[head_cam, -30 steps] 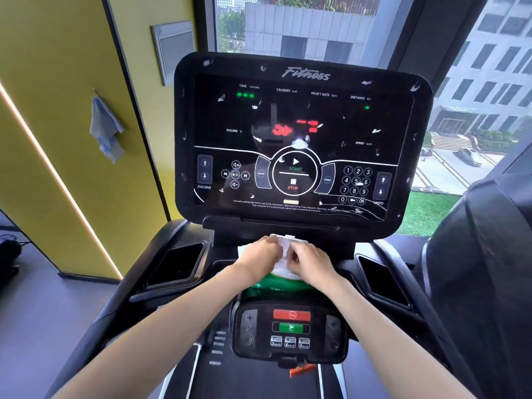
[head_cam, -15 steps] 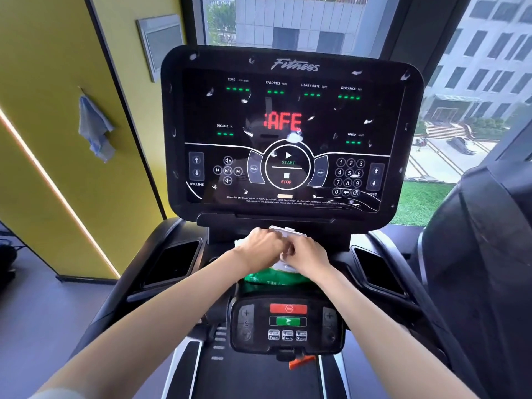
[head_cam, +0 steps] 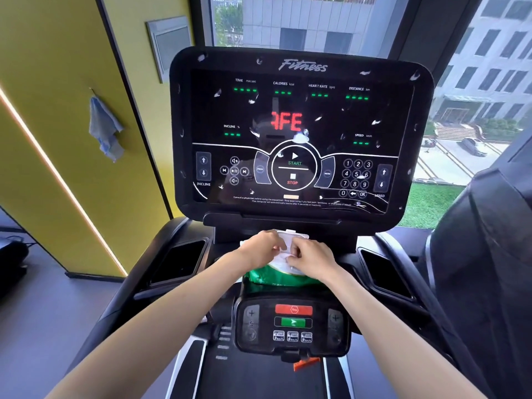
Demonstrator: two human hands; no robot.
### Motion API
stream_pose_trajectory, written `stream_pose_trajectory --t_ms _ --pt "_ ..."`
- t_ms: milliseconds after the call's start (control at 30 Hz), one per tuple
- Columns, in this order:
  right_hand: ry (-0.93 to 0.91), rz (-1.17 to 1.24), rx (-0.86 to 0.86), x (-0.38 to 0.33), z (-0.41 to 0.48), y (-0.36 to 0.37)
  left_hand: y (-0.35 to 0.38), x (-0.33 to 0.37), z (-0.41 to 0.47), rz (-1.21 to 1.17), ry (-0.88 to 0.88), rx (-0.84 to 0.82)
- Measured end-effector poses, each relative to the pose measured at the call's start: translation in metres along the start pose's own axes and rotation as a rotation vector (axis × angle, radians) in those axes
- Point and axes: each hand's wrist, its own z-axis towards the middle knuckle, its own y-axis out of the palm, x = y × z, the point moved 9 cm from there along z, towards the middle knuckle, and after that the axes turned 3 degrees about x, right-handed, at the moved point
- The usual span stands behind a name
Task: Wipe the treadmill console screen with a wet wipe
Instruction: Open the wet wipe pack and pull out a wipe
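By the yellow wall (head_cam: 57, 82), under the spotted console screen (head_cam: 288, 133), your left hand (head_cam: 263, 249) and right hand (head_cam: 315, 259) pinch the top of the wipe pack (head_cam: 273, 277).

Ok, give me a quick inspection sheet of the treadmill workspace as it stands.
surface: console screen lit, white smears scattered across it, not yet wiped.
job's things: green wipe pack sits between the screen and control panel.
clutter: nothing seen.
hands: left hand holds the pack; right hand pinches white sheet at its top.
cables: nothing seen; orange clip below the panel.
surroundings: blue cloth hanging on yellow wall, window ahead, dark machine at right.
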Motion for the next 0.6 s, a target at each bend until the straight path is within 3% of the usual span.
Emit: stream_pose_trajectory --t_ms 100,333,467,600 --pt "0.007 0.025 -0.016 0.001 0.0 0.003 0.003 0.005 0.002 0.069 0.03 -0.071" --pt "0.008 0.106 -0.092 0.0 0.003 0.004 -0.006 0.012 -0.003 0.249 0.013 0.055" --pt "0.009 0.117 -0.102 -0.002 0.003 0.003 -0.008 0.016 -0.009 0.176 0.063 0.047" --pt "0.058 0.169 -0.097 0.006 0.004 0.004 -0.01 0.013 -0.007 0.053 0.003 0.043"
